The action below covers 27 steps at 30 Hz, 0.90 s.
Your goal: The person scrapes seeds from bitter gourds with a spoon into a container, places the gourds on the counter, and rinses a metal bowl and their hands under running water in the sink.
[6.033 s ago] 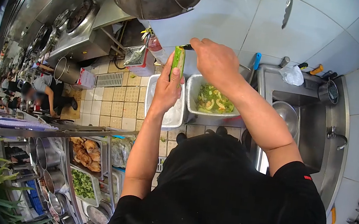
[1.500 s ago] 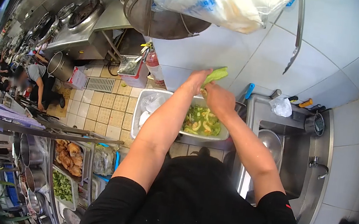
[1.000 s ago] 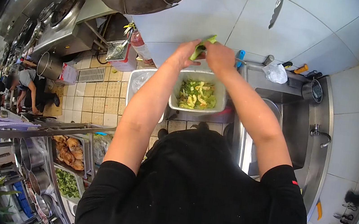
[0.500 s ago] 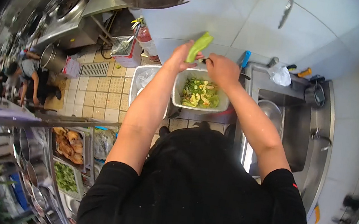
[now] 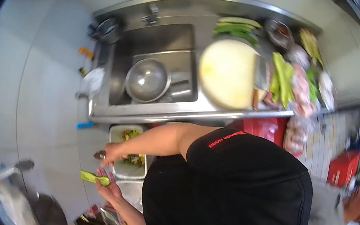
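L hand [image 5: 108,188] w/ grip on green veg [image 5: 89,176], R hand [image 5: 112,154] ditto on blurry tool [image 5: 99,154], unID'd

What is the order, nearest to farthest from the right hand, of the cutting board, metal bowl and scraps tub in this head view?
1. Scraps tub, partly covered by the right hand.
2. Metal bowl, in the sink.
3. Cutting board, right of the sink.

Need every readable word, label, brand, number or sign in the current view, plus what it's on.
Nothing is legible enough to quote.
Wearer's black right sleeve: red lettering, too blurred to read.
Red box at the right edge: any marking is too small and blurred to tell.
Whitish plastic bag at lower left: any print is too blurred to tell.
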Each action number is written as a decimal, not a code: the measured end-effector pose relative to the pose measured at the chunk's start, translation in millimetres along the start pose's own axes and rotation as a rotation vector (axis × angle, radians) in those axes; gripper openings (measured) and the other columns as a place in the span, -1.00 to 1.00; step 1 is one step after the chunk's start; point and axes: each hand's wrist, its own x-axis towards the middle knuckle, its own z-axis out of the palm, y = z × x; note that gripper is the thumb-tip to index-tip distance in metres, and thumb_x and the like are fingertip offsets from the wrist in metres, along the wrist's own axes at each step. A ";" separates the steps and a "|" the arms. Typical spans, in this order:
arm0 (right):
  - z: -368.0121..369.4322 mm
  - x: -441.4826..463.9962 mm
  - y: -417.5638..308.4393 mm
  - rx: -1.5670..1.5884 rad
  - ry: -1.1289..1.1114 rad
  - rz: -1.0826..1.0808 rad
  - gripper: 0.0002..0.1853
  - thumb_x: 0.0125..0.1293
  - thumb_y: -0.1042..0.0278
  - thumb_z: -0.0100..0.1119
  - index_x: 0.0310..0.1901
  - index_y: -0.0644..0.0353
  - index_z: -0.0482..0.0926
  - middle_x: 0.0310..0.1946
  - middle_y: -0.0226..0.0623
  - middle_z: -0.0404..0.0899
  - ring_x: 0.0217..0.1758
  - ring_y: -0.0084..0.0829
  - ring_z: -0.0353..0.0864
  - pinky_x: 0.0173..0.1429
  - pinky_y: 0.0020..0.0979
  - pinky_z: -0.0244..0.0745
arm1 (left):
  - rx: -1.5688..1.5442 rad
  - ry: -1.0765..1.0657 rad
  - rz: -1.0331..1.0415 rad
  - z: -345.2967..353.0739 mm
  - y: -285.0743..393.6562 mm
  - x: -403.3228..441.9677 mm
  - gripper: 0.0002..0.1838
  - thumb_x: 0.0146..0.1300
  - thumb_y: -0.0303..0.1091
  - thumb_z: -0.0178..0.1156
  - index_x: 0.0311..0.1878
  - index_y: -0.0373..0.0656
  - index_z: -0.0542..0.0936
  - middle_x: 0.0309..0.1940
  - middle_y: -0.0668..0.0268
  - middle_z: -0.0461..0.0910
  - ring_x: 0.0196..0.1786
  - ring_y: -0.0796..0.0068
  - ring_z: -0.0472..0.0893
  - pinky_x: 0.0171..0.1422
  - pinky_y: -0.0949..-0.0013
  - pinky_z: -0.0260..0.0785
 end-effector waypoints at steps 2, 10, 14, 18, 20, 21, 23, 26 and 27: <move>-15.3 -49.6 -5.0 0.021 0.055 -0.016 -0.60 -0.03 -0.09 0.48 -0.37 0.11 0.70 -0.52 -0.42 0.68 -0.64 -0.53 0.48 -0.60 -0.38 0.29 | 0.053 -0.152 -0.069 32.6 -15.9 -1.8 -0.51 0.51 -0.16 -0.06 0.40 -0.16 0.27 0.22 0.23 0.45 0.34 0.32 0.40 0.36 0.06 0.25; -69.9 -126.4 84.4 -0.008 0.623 -0.327 -0.65 -0.05 0.17 0.40 -0.25 0.23 0.71 -0.44 -0.20 0.67 -0.38 -0.42 0.63 -0.28 -0.31 0.51 | 0.366 -0.582 -0.208 143.7 -102.8 -42.7 -0.48 0.52 -0.13 -0.04 0.44 -0.13 0.20 0.32 0.19 0.34 0.34 0.30 0.38 0.38 0.06 0.26; -76.3 -222.3 117.0 0.197 0.866 -0.420 -0.61 0.04 0.18 0.34 -0.11 0.23 0.69 -0.39 -0.19 0.69 -0.35 -0.46 0.61 -0.24 -0.32 0.52 | 0.371 -0.972 -0.357 165.3 -133.7 -58.5 -0.36 0.51 0.06 -0.07 0.54 0.10 0.07 0.43 0.11 0.23 0.44 0.14 0.27 0.48 -0.05 0.10; -85.1 -315.1 167.7 0.156 1.111 -0.274 -0.51 0.18 0.29 0.24 0.18 0.17 0.56 -0.15 -0.26 0.68 -0.15 -0.50 0.59 -0.03 -0.38 0.53 | 0.460 -0.970 -0.437 169.7 -139.7 -50.6 -0.33 0.51 0.08 -0.07 0.55 0.12 0.02 0.49 0.06 0.16 0.47 0.00 0.22 0.51 -0.08 0.01; -78.3 -388.5 160.1 0.206 1.267 -0.151 -0.49 0.21 0.27 0.24 0.21 0.20 0.53 -0.13 -0.28 0.68 -0.14 -0.49 0.60 0.00 -0.40 0.52 | 0.488 -0.941 -0.426 162.8 -134.7 -40.7 -0.35 0.51 0.07 -0.06 0.54 0.10 0.06 0.46 0.06 0.20 0.43 0.05 0.27 0.47 -0.06 0.07; -76.8 -418.6 161.6 0.285 1.361 -0.094 -0.53 0.23 0.26 0.24 0.17 0.23 0.57 -0.16 -0.29 0.70 -0.16 -0.50 0.62 -0.02 -0.41 0.53 | 0.519 -0.923 -0.419 158.8 -131.1 -34.2 -0.36 0.51 0.06 -0.04 0.53 0.08 0.09 0.44 0.07 0.24 0.39 0.10 0.32 0.44 -0.04 0.13; -95.5 -462.2 213.6 0.144 1.612 0.026 -0.61 0.23 0.28 0.23 0.06 0.25 0.65 -0.24 -0.29 0.71 -0.22 -0.52 0.62 -0.09 -0.40 0.55 | 0.533 -0.874 -0.407 146.6 -122.6 -15.9 -0.38 0.51 0.04 -0.03 0.52 0.07 0.12 0.42 0.08 0.27 0.37 0.12 0.33 0.43 -0.01 0.14; -132.0 -536.3 246.1 0.014 1.898 0.152 -0.62 0.18 0.27 0.25 0.02 0.24 0.66 -0.31 -0.18 0.71 -0.27 -0.43 0.65 -0.13 -0.34 0.55 | 0.571 -0.788 -0.385 127.6 -113.9 15.9 -0.38 0.48 0.03 0.01 0.50 0.04 0.17 0.42 0.09 0.27 0.39 0.12 0.31 0.43 0.03 0.15; -152.5 -561.2 261.1 -0.015 1.924 0.260 -0.62 0.17 0.26 0.26 0.00 0.24 0.66 -0.33 -0.15 0.71 -0.28 -0.40 0.66 -0.13 -0.32 0.55 | 0.597 -0.746 -0.373 122.8 -112.0 25.4 -0.36 0.46 0.04 0.04 0.50 0.04 0.19 0.43 0.08 0.25 0.43 0.09 0.27 0.44 0.05 0.14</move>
